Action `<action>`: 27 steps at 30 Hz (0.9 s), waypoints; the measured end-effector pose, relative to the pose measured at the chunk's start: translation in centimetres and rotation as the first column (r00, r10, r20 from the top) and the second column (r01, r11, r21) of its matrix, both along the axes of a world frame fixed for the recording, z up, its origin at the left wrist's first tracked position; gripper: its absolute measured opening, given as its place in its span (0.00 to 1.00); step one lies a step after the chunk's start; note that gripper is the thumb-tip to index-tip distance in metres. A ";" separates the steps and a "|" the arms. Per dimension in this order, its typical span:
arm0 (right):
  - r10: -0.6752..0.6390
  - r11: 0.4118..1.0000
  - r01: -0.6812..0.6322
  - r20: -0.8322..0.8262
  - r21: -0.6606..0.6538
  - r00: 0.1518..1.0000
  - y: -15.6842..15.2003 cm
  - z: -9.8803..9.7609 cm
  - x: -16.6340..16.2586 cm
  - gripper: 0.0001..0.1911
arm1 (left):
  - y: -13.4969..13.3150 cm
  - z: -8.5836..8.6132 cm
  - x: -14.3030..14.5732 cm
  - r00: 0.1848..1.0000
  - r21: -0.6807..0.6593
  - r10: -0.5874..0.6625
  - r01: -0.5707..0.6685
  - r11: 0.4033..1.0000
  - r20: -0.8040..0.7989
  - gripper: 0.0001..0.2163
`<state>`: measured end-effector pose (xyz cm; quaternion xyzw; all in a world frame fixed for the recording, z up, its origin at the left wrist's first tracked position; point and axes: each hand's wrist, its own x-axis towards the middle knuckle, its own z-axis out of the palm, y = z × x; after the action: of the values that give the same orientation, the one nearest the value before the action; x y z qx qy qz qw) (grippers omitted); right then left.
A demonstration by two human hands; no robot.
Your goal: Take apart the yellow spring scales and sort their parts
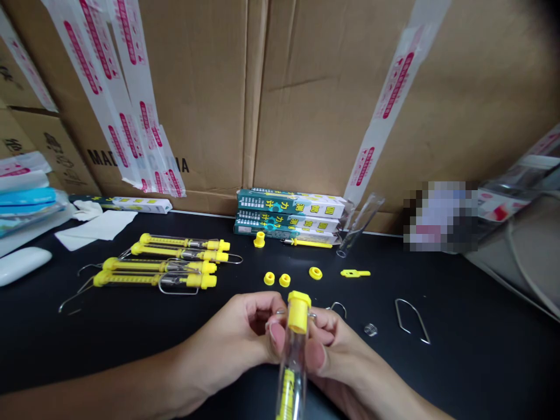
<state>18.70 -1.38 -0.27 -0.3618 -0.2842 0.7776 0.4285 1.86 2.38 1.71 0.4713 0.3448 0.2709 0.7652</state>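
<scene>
A spring scale [292,356] with a clear tube and a yellow end cap [299,312] stands between my hands, its lower end cut off by the frame. My left hand [249,329] is closed at its left side, thumb against the tube near the cap. On the other side my right hand [335,350] is closed with its thumb at the tube. Bits of metal wire show on both sides of the cap, between the fingers; the rest of that wire is hidden. Past my right fingers lies a wire hook [339,307], partly covered.
Several spring scales [157,265] lie at left. Yellow caps [284,280], a yellow flat piece [355,273], a coil spring [370,329] and a wire loop [413,321] lie on the black table. Stacked boxes [289,213] and a clear tube [361,224] stand before a cardboard carton [332,87].
</scene>
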 end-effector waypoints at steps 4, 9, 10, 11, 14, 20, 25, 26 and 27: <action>0.017 1.000 -0.017 -0.018 0.025 1.000 0.2 0.3 -0.1 0.22 | 0.0 -0.4 -0.1 1.000 0.029 0.000 0.000 1.000 0.004 0.16; 0.100 0.990 -0.096 -0.027 0.099 0.995 0.7 1.3 -0.2 0.20 | -0.1 -2.1 -0.2 0.999 0.087 0.037 -0.040 0.995 0.034 0.19; 0.123 0.987 -0.121 -0.015 0.108 0.992 0.8 1.5 0.0 0.21 | -0.1 -2.3 -0.2 0.999 0.094 0.029 -0.033 0.995 0.042 0.19; 0.148 0.981 -0.147 0.001 0.128 0.989 0.8 1.6 0.1 0.21 | -0.1 -2.4 -0.3 0.999 0.101 0.010 -0.016 0.995 0.051 0.18; 0.212 0.944 -0.224 0.074 0.242 0.974 1.0 1.6 0.4 0.20 | -0.1 -1.9 -0.5 0.995 0.116 -0.061 0.051 0.992 0.084 0.14; 0.231 0.906 -0.250 0.097 0.341 0.968 0.8 1.4 0.5 0.17 | 0.3 -1.2 -1.2 0.965 0.123 -0.205 0.186 0.975 0.163 0.18; 0.252 0.916 -0.224 -0.041 0.334 0.967 0.8 0.9 0.0 0.15 | 0.7 -0.4 -1.4 0.940 0.062 -0.272 0.265 0.962 0.205 0.22; 0.265 0.911 -0.228 -0.062 0.344 0.962 0.8 0.9 -0.1 0.15 | 0.8 0.0 -1.4 0.940 0.046 -0.283 0.280 0.959 0.192 0.25; 0.280 0.905 -0.239 -0.067 0.353 0.958 0.8 0.8 -0.2 0.15 | 0.9 0.3 -1.2 0.944 0.033 -0.286 0.284 0.958 0.164 0.29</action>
<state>18.47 -0.53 0.58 -0.1952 -0.4348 0.7864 0.3930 0.61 3.26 2.03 0.4954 0.2066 0.1975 0.8203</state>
